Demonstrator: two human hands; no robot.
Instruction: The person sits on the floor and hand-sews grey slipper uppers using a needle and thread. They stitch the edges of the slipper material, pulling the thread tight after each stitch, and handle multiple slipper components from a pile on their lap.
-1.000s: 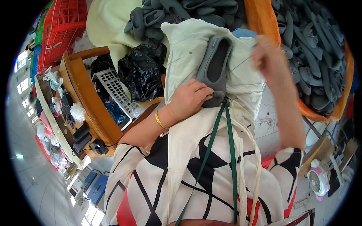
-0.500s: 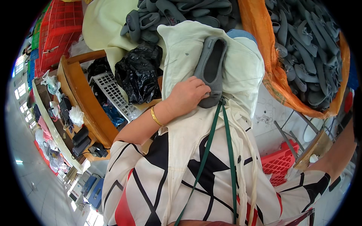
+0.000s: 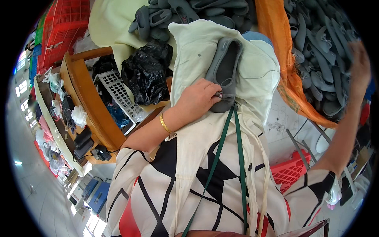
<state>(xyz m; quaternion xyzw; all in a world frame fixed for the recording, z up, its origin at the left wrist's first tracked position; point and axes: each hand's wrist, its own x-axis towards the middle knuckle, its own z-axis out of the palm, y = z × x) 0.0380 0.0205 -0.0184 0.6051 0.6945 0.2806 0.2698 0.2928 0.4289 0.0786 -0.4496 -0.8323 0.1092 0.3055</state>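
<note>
A grey fabric slip-on shoe (image 3: 225,63) lies with its opening upward on the pale cloth (image 3: 256,59) over my lap. My left hand (image 3: 200,96) is closed on its near end, the fingers curled over the edge. A small dark shiny piece, which I cannot make out, shows at those fingertips. From the shoe's opening a thin dark thread (image 3: 260,72) runs off to the right across the cloth. Out at the far right, my right hand (image 3: 359,63) is raised before the orange sack (image 3: 274,39); its fingers are smeared by motion, so what they hold is unclear.
The orange sack is full of grey shoes (image 3: 319,47). More grey shoes (image 3: 181,14) are heaped beyond my lap. To the left stand a wooden drawer unit (image 3: 89,102), a black plastic bag (image 3: 147,73) and red crates (image 3: 65,29). A red basket (image 3: 290,170) sits low at right.
My right hand has come into view at the far right, with its forearm swung upward. A thread now shows stretched across the cloth. My left hand keeps its hold on the shoe.
</note>
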